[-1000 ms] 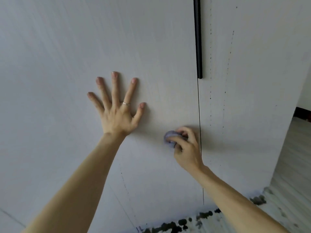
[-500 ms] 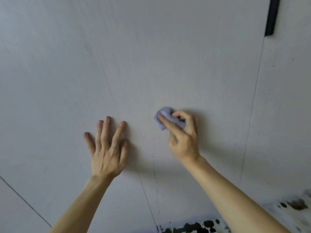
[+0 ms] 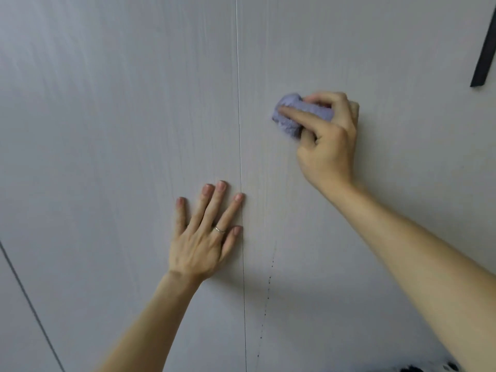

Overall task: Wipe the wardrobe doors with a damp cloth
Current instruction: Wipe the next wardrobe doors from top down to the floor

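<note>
Pale grey-white wardrobe doors, with faint vertical grain streaks. Lavender cloth. Matt black handle, top right. Silver ring. Dark specks in a dotted line down the right door. Bottom corner: floor white, blotched black.

A seam runs from 12 to 6 o'clock between the wardrobe's left door and right door. The left hand lies flat on the left door, thumb and forefinger tips just beside the seam. At its 1 o'clock, well apart, the right hand holds the cloth against the right door, with a handle at that hand's 2 o'clock.
</note>
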A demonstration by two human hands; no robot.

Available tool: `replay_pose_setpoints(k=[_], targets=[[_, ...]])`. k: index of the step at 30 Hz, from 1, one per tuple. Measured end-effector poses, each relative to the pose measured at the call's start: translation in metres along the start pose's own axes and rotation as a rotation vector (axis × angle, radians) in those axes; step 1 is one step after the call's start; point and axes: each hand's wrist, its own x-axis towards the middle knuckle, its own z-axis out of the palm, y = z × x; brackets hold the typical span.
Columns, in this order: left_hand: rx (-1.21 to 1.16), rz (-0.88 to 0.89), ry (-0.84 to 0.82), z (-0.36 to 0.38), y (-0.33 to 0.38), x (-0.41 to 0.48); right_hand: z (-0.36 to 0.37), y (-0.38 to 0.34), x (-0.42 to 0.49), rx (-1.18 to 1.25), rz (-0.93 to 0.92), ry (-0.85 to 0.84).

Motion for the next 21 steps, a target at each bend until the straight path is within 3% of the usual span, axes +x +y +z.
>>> replay_pose_setpoints(k=[4, 7, 10, 13, 15, 16, 21], targets=[[-0.016, -0.007, 0.001, 0.000, 0.000, 0.001, 0.009, -0.009, 0.006, 0.010, 0.143, 0.148], [-0.046, -0.039, -0.008, -0.005, 0.002, 0.003, 0.007, -0.018, -0.063, 0.033, 0.073, 0.067], [-0.088, -0.077, -0.057, -0.015, 0.007, -0.004, -0.008, -0.024, -0.163, 0.111, -0.017, -0.250], [-0.126, -0.090, -0.156, -0.024, 0.014, -0.030, -0.032, -0.031, -0.239, 0.075, 0.092, -0.686], [-0.125, -0.084, -0.233, -0.027, 0.017, -0.050, -0.030, -0.024, -0.243, 0.048, 0.118, -0.769], [-0.122, -0.083, -0.266, -0.028, 0.018, -0.060, -0.024, -0.020, -0.231, 0.056, 0.146, -0.720], [-0.121, -0.112, -0.386, -0.026, 0.025, -0.089, -0.014, -0.014, -0.123, -0.050, 0.155, -0.162]])
